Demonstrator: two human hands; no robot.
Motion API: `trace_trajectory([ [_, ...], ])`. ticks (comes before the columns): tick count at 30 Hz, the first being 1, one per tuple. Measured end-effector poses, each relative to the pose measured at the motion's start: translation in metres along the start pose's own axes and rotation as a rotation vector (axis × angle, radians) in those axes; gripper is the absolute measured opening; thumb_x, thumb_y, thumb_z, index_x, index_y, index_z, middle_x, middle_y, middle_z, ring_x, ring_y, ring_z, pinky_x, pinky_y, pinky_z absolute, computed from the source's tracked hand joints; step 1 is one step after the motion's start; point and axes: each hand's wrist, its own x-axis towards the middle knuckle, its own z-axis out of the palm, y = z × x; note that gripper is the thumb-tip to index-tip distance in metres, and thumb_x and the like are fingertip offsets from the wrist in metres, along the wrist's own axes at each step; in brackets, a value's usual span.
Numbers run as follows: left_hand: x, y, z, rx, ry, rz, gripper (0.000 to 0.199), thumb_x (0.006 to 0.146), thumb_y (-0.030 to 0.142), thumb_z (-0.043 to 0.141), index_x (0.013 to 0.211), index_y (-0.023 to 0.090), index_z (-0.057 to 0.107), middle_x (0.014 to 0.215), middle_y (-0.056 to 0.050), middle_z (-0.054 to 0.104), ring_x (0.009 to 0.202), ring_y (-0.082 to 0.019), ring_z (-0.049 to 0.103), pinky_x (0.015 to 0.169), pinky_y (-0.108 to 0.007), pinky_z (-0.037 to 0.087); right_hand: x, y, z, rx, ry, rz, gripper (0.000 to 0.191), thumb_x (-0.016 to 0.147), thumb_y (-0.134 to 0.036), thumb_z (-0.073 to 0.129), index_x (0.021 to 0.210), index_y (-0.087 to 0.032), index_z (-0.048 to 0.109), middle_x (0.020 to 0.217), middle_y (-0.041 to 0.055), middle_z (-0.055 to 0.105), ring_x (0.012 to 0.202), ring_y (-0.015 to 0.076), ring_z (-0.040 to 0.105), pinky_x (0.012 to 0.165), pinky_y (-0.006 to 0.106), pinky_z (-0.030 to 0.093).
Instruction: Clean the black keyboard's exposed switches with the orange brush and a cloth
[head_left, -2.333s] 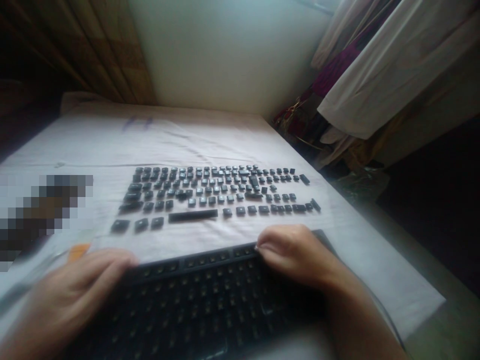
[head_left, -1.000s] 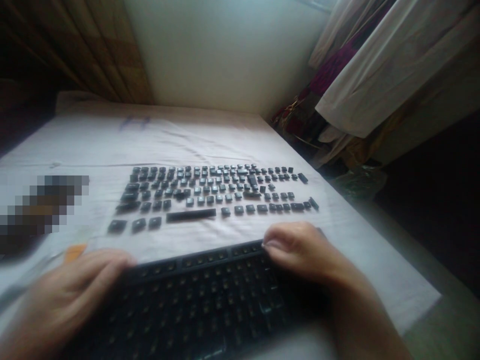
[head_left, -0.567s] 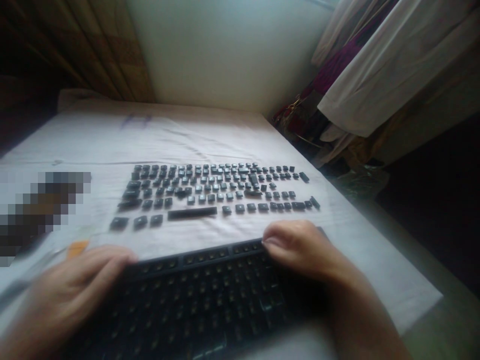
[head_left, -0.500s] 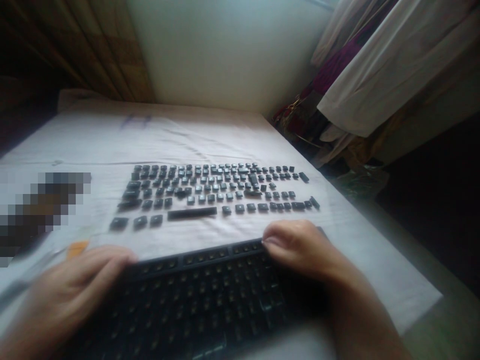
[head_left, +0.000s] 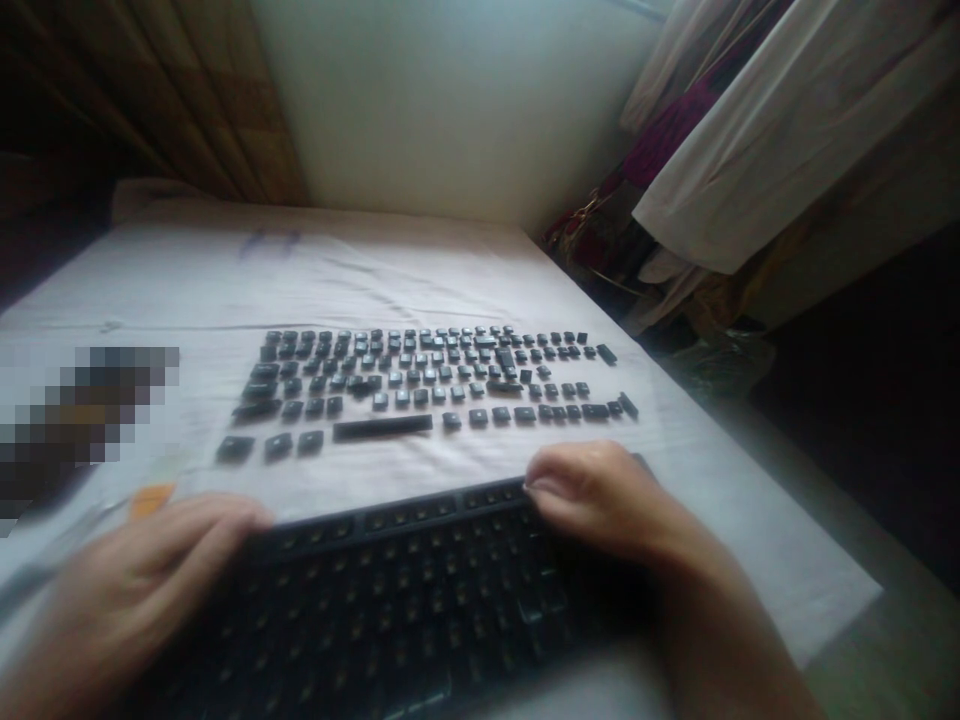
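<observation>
A black keyboard base (head_left: pixel 390 610) without keycaps lies slightly tilted at the bottom of the view. My left hand (head_left: pixel 157 570) is closed on its upper left edge, and my right hand (head_left: pixel 600 500) grips the upper right edge, thumb on top. The fingers under the base are hidden. Beyond it, loose black keycaps (head_left: pixel 430 375) lie in rows on the white cloth. The long space bar (head_left: pixel 382 427) sits in the nearest row, with larger keycaps (head_left: pixel 237 448) to its left.
A white cloth (head_left: pixel 360 270) covers the surface. At the left are a pixelated patch (head_left: pixel 75 430) and an orange item (head_left: pixel 152 499) beside my left hand. Clothes (head_left: pixel 735 150) hang at the right, above a clear plastic bag (head_left: pixel 720 360). A curtain (head_left: pixel 217 100) hangs at the back left.
The view has shifted very slightly. Both hands hold the keyboard base as before, and the keycap rows are unchanged.
</observation>
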Motion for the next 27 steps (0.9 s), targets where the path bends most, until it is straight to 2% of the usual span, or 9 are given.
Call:
trace_trajectory([
  [4, 0.0, 0.0, 0.0, 0.003, 0.01, 0.002, 0.034, 0.083, 0.055, 0.059, 0.077, 0.028, 0.079, 0.087, -0.002, 0.08, 0.085, -0.024, 0.074, 0.081, -0.032, 0.058, 0.0, 0.001, 0.001, 0.0, 0.015, -0.009, 0.014, 0.079, -0.012, 0.064, 0.074, -0.02, 0.074, 0.067, 0.001, 0.074, 0.06, 0.0136, 0.065, 0.059, 0.022, 0.042],
  [12, 0.001, -0.002, 0.0, 0.007, 0.002, -0.005, 0.032, 0.082, 0.055, 0.06, 0.076, 0.029, 0.079, 0.086, 0.0, 0.081, 0.086, -0.023, 0.075, 0.081, -0.029, 0.058, -0.002, 0.001, 0.0, 0.049, 0.057, -0.028, 0.016, 0.08, -0.015, 0.06, 0.074, -0.022, 0.072, 0.067, 0.0003, 0.074, 0.059, 0.0138, 0.065, 0.058, 0.023, 0.044],
  [14, 0.001, -0.003, 0.001, 0.001, 0.007, 0.0, 0.031, 0.082, 0.054, 0.06, 0.076, 0.03, 0.079, 0.087, 0.0, 0.081, 0.086, -0.023, 0.075, 0.08, -0.028, 0.057, -0.003, 0.004, -0.003, 0.133, 0.164, -0.015, 0.016, 0.082, -0.018, 0.058, 0.074, -0.022, 0.072, 0.068, 0.0008, 0.074, 0.06, 0.0148, 0.067, 0.059, 0.024, 0.048],
  [18, 0.002, 0.002, 0.0, -0.004, 0.026, 0.001, 0.03, 0.081, 0.052, 0.061, 0.076, 0.029, 0.079, 0.086, 0.0, 0.081, 0.083, -0.023, 0.075, 0.078, -0.028, 0.058, -0.006, 0.016, -0.004, 0.245, 0.573, 0.121, 0.015, 0.083, -0.029, 0.061, 0.077, -0.023, 0.073, 0.072, 0.0028, 0.077, 0.064, 0.0195, 0.072, 0.064, 0.029, 0.055],
  [20, 0.003, 0.006, -0.001, 0.003, 0.015, -0.005, 0.03, 0.081, 0.053, 0.061, 0.074, 0.029, 0.079, 0.083, 0.001, 0.081, 0.08, -0.022, 0.075, 0.076, -0.027, 0.058, -0.006, 0.02, -0.003, 0.267, 0.667, 0.169, 0.015, 0.082, -0.032, 0.063, 0.077, -0.023, 0.074, 0.072, 0.0033, 0.078, 0.066, 0.0211, 0.073, 0.066, 0.031, 0.057],
  [23, 0.005, 0.009, -0.003, 0.012, 0.006, -0.01, 0.032, 0.082, 0.053, 0.06, 0.073, 0.029, 0.079, 0.081, 0.001, 0.081, 0.078, -0.022, 0.075, 0.073, -0.026, 0.058, -0.01, 0.022, -0.005, 0.299, 0.627, 0.192, 0.015, 0.082, -0.032, 0.064, 0.08, -0.022, 0.075, 0.075, 0.0043, 0.079, 0.069, 0.0222, 0.075, 0.066, 0.031, 0.059],
  [27, 0.004, 0.007, 0.004, 0.092, 0.09, 0.049, 0.042, 0.088, 0.054, 0.05, 0.072, 0.028, 0.078, 0.081, -0.001, 0.081, 0.079, -0.023, 0.077, 0.071, -0.028, 0.06, -0.02, 0.025, -0.018, 0.258, 0.422, 0.07, 0.014, 0.086, -0.026, 0.062, 0.085, -0.021, 0.075, 0.079, 0.0042, 0.08, 0.07, 0.0198, 0.075, 0.068, 0.028, 0.058],
])
